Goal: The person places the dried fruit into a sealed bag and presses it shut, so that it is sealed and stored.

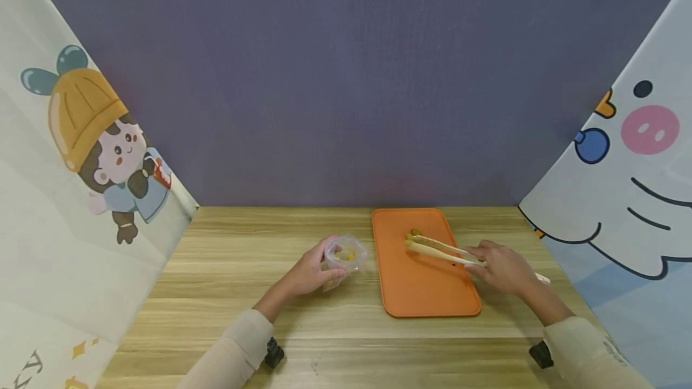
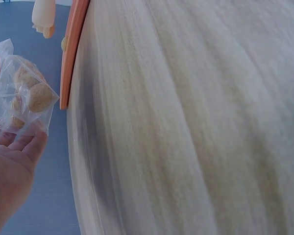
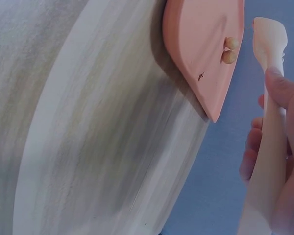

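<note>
My left hand (image 1: 312, 270) grips a clear plastic bag (image 1: 346, 251) left of the orange tray (image 1: 416, 293). In the left wrist view, several round tan balls, walnut-like, show through the bag (image 2: 19, 68). My right hand (image 1: 504, 268) holds cream-coloured tongs (image 1: 438, 252), their tips over the tray's upper middle. Two small tan balls (image 3: 229, 50) lie side by side on the tray in the right wrist view. A tan piece (image 2: 49, 32) shows right at the tongs' tip in the left wrist view; I cannot tell whether they pinch it.
The wood-grain table (image 1: 227, 293) reaches back to a dark blue-grey panel (image 1: 346, 89). Printed cartoon panels stand at both sides. A small dark speck (image 1: 453, 265) lies on the tray.
</note>
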`<state>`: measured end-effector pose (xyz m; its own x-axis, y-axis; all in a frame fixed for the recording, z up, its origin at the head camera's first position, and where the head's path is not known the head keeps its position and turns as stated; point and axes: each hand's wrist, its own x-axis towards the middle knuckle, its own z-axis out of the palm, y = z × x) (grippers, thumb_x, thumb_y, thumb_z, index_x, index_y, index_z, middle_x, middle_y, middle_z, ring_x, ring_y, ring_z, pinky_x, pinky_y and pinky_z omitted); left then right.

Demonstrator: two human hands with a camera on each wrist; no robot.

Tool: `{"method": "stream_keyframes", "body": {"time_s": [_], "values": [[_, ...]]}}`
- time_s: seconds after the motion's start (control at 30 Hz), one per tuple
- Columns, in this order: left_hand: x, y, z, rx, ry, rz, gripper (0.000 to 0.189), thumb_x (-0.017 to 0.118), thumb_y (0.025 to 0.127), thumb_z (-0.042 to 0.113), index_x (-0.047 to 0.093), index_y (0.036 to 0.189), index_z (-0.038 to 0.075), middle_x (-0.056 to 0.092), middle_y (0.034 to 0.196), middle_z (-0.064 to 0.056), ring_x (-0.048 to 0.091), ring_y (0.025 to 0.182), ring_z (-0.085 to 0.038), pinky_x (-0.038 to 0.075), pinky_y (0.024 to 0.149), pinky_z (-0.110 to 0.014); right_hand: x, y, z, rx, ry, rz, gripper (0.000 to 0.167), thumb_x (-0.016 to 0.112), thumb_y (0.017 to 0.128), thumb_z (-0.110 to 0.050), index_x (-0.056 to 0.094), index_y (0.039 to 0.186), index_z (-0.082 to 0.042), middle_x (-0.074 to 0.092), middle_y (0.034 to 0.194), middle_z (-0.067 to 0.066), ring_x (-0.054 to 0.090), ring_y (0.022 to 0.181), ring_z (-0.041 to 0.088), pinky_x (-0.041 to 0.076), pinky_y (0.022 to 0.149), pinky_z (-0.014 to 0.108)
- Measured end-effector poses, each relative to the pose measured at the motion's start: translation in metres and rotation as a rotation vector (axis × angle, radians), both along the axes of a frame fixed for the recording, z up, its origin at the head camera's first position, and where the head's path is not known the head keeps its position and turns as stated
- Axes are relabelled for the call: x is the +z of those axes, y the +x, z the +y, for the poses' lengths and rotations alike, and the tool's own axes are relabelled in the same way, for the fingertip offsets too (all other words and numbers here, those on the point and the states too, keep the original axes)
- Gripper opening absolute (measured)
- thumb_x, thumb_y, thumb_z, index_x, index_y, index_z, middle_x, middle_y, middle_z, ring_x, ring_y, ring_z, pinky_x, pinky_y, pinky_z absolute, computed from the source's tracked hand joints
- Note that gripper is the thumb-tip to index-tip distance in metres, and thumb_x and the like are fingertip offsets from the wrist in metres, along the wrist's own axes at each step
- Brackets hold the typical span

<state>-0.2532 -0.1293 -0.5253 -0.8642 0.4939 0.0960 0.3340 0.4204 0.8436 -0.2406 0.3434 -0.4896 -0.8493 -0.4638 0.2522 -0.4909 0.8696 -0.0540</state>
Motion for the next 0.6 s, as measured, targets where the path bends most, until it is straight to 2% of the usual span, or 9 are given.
{"method": "stream_keyframes", "body": {"time_s": [0.23, 0.6], "values": [[0.000, -0.001, 0.002, 0.002, -0.002, -0.002, 0.087, 0.073, 0.093, 0.044, 0.026, 0.160, 0.015, 0.055, 0.146, -0.014, 0.055, 0.136, -0.032, 0.044, 0.112, -0.054, 0.006, 0.000, -0.005, 0.018, 0.002, -0.004, 0.041, 0.076, 0.091, -0.033, 0.074, 0.124, -0.009, 0.068, 0.092, 0.003, 0.053, 0.068, 0.006, 0.048, 0.061, 0.031], [0.000, -0.001, 0.002, -0.003, -0.006, 0.005, 0.087, 0.072, 0.094, 0.043, 0.026, 0.160, 0.012, 0.055, 0.146, -0.016, 0.055, 0.136, -0.033, 0.045, 0.111, -0.055, 0.020, 0.002, -0.019, 0.026, -0.005, 0.004, 0.042, 0.076, 0.091, -0.035, 0.074, 0.125, -0.009, 0.070, 0.097, 0.004, 0.055, 0.068, 0.006, 0.048, 0.060, 0.029]]}}
